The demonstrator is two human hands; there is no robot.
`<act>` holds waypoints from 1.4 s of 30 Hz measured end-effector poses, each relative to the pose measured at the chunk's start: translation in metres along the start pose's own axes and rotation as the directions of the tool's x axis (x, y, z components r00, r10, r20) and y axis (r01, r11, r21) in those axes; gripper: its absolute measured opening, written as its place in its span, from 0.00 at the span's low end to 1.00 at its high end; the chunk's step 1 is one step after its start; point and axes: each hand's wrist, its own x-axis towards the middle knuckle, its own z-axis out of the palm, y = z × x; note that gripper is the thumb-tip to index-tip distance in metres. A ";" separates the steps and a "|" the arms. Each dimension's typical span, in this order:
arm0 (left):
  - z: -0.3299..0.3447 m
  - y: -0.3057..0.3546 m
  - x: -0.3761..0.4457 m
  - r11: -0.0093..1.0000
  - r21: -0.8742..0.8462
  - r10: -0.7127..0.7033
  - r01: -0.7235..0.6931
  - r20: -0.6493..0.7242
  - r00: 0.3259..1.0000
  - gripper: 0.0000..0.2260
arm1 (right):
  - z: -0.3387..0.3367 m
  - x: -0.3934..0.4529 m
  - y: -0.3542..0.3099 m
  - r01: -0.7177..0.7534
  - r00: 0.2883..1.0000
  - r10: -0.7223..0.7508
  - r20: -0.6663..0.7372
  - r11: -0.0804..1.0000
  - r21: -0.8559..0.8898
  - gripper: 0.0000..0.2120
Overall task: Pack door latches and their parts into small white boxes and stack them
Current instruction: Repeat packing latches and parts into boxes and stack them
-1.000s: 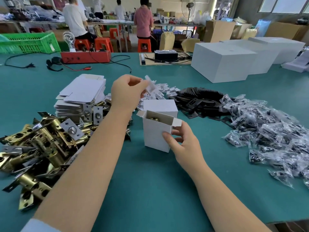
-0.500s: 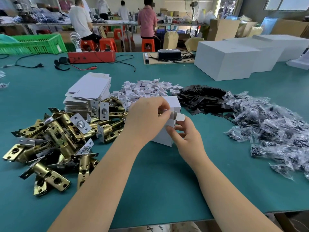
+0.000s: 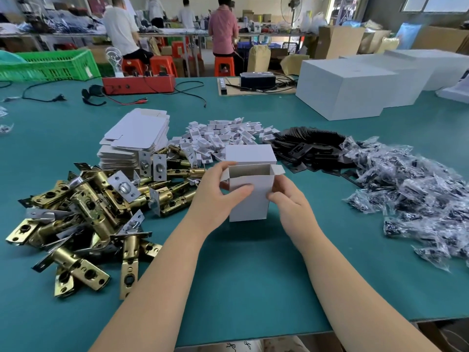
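A small white box (image 3: 250, 203) stands upright on the green table with its top lid and side flaps open. My left hand (image 3: 218, 193) grips its left side, thumb across the front face. My right hand (image 3: 289, 199) holds its right side near the right flap. A pile of brass door latches (image 3: 83, 214) lies to the left. Behind it is a stack of flat white box blanks (image 3: 137, 141). Small white card inserts (image 3: 223, 135), black strike plates (image 3: 309, 146) and bagged screws (image 3: 416, 189) lie beyond and to the right.
Large white cartons (image 3: 347, 88) stand at the back right. A red device with cables (image 3: 138, 83) and a green crate (image 3: 50, 64) are at the back left. People work at benches beyond the green table (image 3: 253, 275).
My left hand brought a white insert from the pile down into the box, then shifted to grip the box's left side. The box now stands square between both hands.
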 end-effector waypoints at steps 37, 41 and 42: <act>0.014 -0.004 -0.002 0.992 -0.091 -0.080 0.086 0.074 0.994 0.20 | -0.075 0.114 0.023 -0.185 0.973 -0.072 -0.221 0.340 -0.922 0.14; 0.014 -0.003 -0.003 0.992 -0.088 -0.086 0.093 0.079 0.993 0.20 | -0.078 0.111 0.019 -0.206 0.977 0.031 -0.212 0.398 -0.894 0.19; 0.013 -0.003 -0.004 0.992 -0.085 -0.086 0.092 0.079 0.993 0.20 | -0.078 0.110 0.018 -0.206 0.978 0.044 -0.205 0.398 -0.894 0.19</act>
